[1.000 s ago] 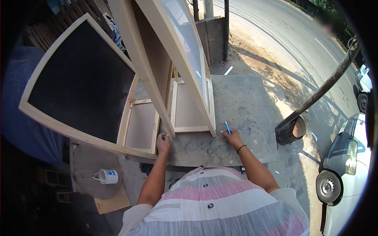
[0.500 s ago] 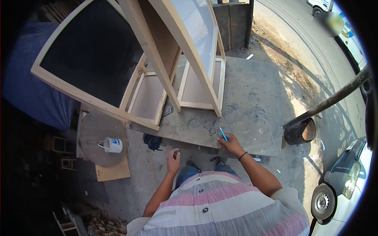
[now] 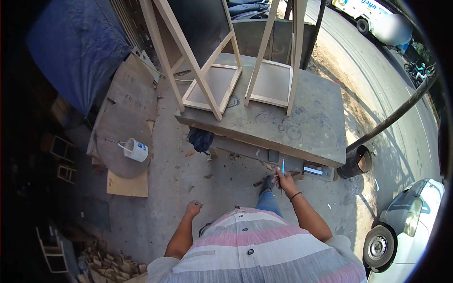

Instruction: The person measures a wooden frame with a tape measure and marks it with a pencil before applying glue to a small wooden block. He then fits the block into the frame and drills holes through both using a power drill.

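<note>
Our right hand [image 3: 286, 183] pinches a thin blue pencil [image 3: 282, 169] just below the grey slab table [image 3: 325, 141], our left hand [image 3: 192, 208] hangs fisted and empty, and the pale wooden frames [image 3: 222, 89] standing unsupported on that table could tip if bumped.

- A grey slab table [image 3: 309, 134] is standing outdoors on the concrete floor [image 3: 174, 188], its top marked with ring stains.
- Two wooden frames [image 3: 207, 92] are standing upright on the table's far part, side by side.
- A round board [image 3: 120, 141] is lying on the floor to the left, carrying a white cup [image 3: 135, 150].
- Wood scraps [image 3: 113, 266] are lying heaped on the floor at the lower left.
</note>
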